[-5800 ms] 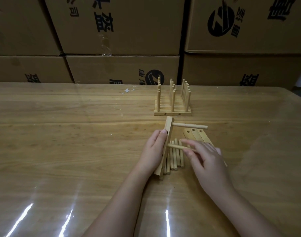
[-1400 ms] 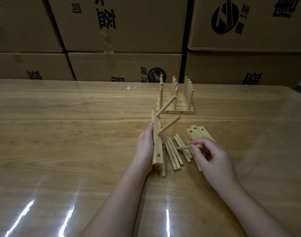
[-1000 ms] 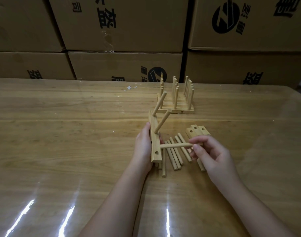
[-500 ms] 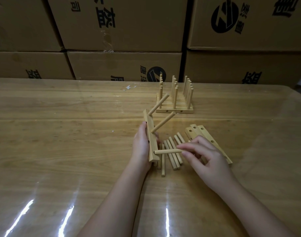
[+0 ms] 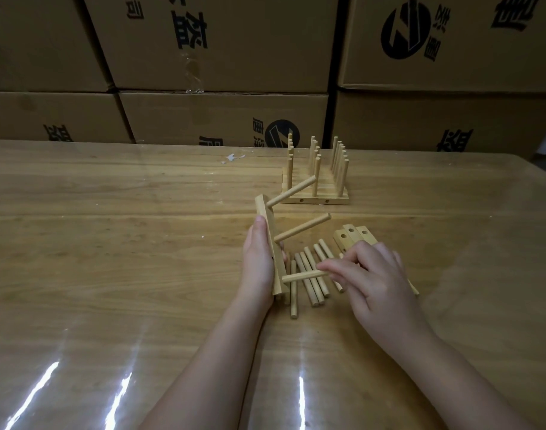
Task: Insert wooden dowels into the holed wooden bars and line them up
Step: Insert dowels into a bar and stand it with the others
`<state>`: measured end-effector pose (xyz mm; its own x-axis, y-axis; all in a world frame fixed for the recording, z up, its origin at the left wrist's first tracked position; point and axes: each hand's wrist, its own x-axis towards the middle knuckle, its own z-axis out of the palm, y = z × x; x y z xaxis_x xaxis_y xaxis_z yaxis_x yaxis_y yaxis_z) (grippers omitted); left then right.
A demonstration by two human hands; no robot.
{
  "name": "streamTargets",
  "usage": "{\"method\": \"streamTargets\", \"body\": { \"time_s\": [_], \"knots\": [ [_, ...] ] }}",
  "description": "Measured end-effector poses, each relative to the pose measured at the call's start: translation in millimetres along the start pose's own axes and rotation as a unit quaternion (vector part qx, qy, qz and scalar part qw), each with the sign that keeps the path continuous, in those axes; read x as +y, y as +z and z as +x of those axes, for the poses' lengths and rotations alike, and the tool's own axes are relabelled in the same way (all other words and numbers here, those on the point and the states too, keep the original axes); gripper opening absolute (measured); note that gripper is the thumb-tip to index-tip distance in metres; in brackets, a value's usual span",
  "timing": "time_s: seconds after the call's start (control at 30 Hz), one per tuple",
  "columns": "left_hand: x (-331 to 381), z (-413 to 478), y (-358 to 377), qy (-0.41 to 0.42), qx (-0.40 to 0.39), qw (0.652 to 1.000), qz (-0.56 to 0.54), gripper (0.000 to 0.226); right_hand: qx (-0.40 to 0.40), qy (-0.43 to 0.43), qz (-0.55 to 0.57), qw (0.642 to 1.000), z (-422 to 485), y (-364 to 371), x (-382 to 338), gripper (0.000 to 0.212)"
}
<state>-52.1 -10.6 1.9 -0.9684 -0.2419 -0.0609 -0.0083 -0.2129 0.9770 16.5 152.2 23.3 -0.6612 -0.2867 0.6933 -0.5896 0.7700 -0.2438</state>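
My left hand (image 5: 258, 264) grips a holed wooden bar (image 5: 270, 240) held on edge above the table. Two dowels stick out of the bar to the right, an upper one (image 5: 292, 191) and a middle one (image 5: 302, 231). My right hand (image 5: 377, 283) pinches a third dowel (image 5: 302, 276) whose left end meets the bar's lower hole. Loose dowels (image 5: 312, 274) lie on the table under and between my hands. Spare holed bars (image 5: 352, 235) lie just beyond my right hand, partly hidden by it. Finished bars with upright dowels (image 5: 316, 181) stand lined up farther back.
The wooden table (image 5: 126, 243) has a glossy cover with light glare near its front. Stacked cardboard boxes (image 5: 222, 57) form a wall along the table's far edge. A small white scrap (image 5: 233, 157) lies near the back.
The bar gained a second dowel. My right hand picked a third dowel from the pile, brought it to the bar's lower hole and now pushes it in. The bar has tilted slightly.
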Motion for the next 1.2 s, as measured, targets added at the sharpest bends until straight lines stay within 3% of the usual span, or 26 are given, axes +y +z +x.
{"method": "streamTargets", "body": {
  "time_s": [0.47, 1.2],
  "knots": [
    [0.5, -2.0, 3.3, 0.017, 0.01, 1.0, 0.0, 0.032, 0.003, -0.02, -0.047, 0.999, -0.2, -1.4, -3.9, 0.029],
    [0.3, -3.4, 5.7, 0.051, 0.011, 0.998, 0.018, 0.033, -0.053, 0.027, -0.035, 0.998, -1.0, -1.1, -9.8, 0.028]
  ]
}}
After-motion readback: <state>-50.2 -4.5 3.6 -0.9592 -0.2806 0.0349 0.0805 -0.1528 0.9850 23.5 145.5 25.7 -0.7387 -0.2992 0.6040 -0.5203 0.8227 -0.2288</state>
